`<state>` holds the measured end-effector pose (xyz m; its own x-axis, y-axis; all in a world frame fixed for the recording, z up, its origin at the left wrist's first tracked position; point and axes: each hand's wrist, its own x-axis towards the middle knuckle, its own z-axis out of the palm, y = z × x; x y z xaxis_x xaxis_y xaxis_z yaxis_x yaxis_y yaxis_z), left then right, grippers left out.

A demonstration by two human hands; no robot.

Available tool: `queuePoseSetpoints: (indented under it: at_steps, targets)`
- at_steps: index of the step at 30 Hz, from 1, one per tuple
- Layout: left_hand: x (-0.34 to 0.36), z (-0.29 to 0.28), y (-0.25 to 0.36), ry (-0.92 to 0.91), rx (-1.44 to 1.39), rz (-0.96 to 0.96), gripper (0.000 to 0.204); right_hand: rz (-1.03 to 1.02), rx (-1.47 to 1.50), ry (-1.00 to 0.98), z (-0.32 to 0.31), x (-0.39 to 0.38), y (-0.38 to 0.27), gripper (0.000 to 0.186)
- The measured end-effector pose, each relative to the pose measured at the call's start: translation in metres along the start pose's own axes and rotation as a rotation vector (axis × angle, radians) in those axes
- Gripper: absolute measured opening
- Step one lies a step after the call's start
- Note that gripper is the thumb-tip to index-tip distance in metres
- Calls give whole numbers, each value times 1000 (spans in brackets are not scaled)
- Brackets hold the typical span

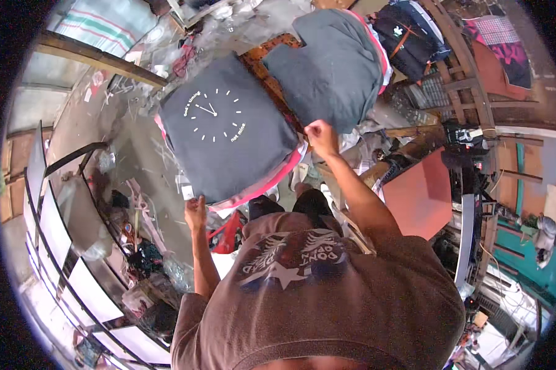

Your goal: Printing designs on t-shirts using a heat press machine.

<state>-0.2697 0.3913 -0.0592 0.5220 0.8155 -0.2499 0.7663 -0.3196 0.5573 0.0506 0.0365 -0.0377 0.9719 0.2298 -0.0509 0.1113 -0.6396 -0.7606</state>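
A dark grey fabric panel (219,151) with a white clock-face print lies flat on top of a stack in front of me. Pink and white layers (259,185) show beneath its near edge. My left hand (195,214) pinches the panel's near left corner. At the near right corner, my right hand (321,139) is closed, fingertips together at the cloth's edge; the fold between them is hard to see. Beyond that hand lies a second pile of plain dark grey cut fabric (333,74), with a notch in its outline and pink and white edges on its right.
A rusty brown board (262,74) shows between the two piles. Black printed garments (407,43) lie at the far right. A reddish panel (420,194) stands right of my arm. On the left is a black metal rack (56,246) with white sheets. Scraps litter the floor (127,132).
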Motion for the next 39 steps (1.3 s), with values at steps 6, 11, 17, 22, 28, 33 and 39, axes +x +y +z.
queuePoseSetpoints:
  at_steps: [6, 11, 17, 22, 28, 33, 39]
  targets:
    - [-15, -8, 34, 24, -89, -77, 35, -451, -259, -119, -60, 12, 25, 25]
    - [-18, -8, 54, 0, -84, -77, 35, -266, -32, -431, -64, 42, 32, 15]
    - [-24, -3, 77, 42, -125, -13, 33, -360, -104, -502, -65, 52, 43, 18]
    - [-39, -1, 128, 132, -88, 81, 33, -402, -88, -435, -74, 27, 32, 29]
    - [-43, 24, 142, -62, -272, 149, 29, -470, -191, -583, -79, 29, 47, 11]
    - [-42, 34, 136, -64, -298, 202, 29, -489, -51, -631, -85, 47, 56, 17]
    - [-40, 18, 183, -91, -341, 259, 27, -108, 70, -738, -123, 114, 20, 21]
